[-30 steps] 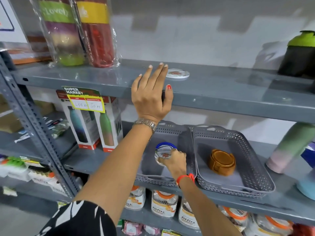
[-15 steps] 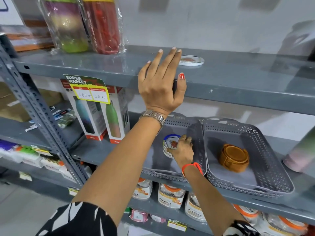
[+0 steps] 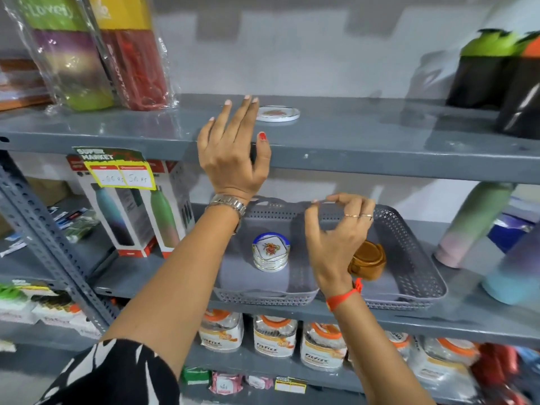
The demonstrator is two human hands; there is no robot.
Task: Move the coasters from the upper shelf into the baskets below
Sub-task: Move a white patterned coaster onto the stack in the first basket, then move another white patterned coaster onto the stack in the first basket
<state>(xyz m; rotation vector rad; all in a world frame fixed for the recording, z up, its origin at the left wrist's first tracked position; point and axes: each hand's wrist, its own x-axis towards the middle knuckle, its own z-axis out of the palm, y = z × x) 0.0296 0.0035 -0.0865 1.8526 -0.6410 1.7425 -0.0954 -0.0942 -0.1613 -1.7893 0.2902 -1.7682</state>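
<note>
Left hand (image 3: 233, 159) flat on the upper shelf (image 3: 380, 147) beside the last coaster (image 3: 278, 113), grip apart; right hand (image 3: 336, 238), grip apart and empty, above the stacked coasters (image 3: 271, 252) in the left basket (image 3: 263, 296)

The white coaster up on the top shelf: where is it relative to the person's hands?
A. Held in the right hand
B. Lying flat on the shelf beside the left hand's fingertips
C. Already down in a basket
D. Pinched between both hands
B: the white coaster lies flat on the upper shelf just past the left hand, while the right hand is empty, lower down.
</note>
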